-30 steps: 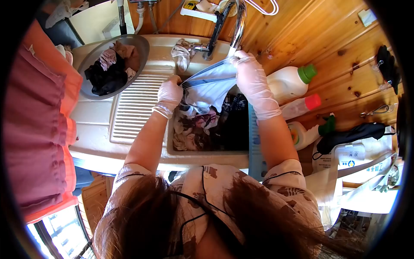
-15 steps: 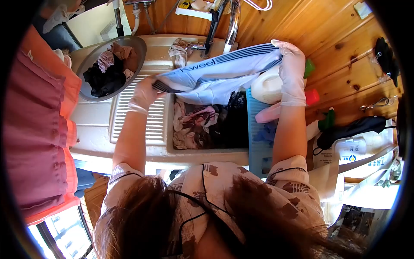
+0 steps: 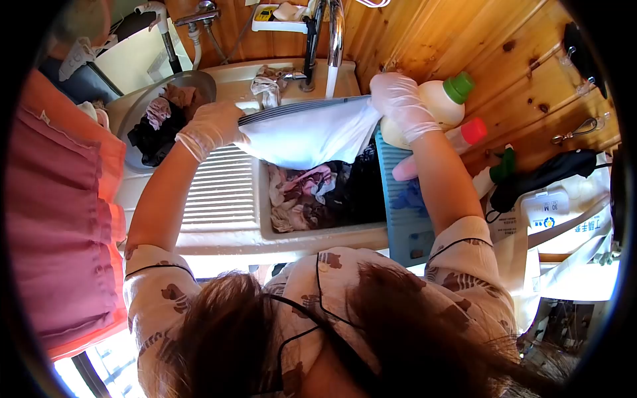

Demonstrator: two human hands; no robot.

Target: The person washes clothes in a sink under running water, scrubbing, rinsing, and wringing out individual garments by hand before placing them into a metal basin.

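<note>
The white cloth (image 3: 302, 136) hangs stretched between your hands, its lower edge sagging over the back of the sink (image 3: 325, 235). The fingers of your left hand (image 3: 212, 129) are closed on one end, those of your right hand (image 3: 401, 99) on the other. Your gloves look thin and perhaps wet, so a hard tug could slide an end free and drop it onto the dark and pink laundry (image 3: 312, 182) below, where dye might rub off. Water seems to run from the tap (image 3: 336, 40) just behind the striped edge; pushing the cloth into it could splash. Your right hand is close against the green-capped bottle (image 3: 441, 103), so swinging outward could tip it or the red-capped bottle (image 3: 406, 169). On the other side, your left wrist could bump the grey bowl (image 3: 135, 156).
</note>
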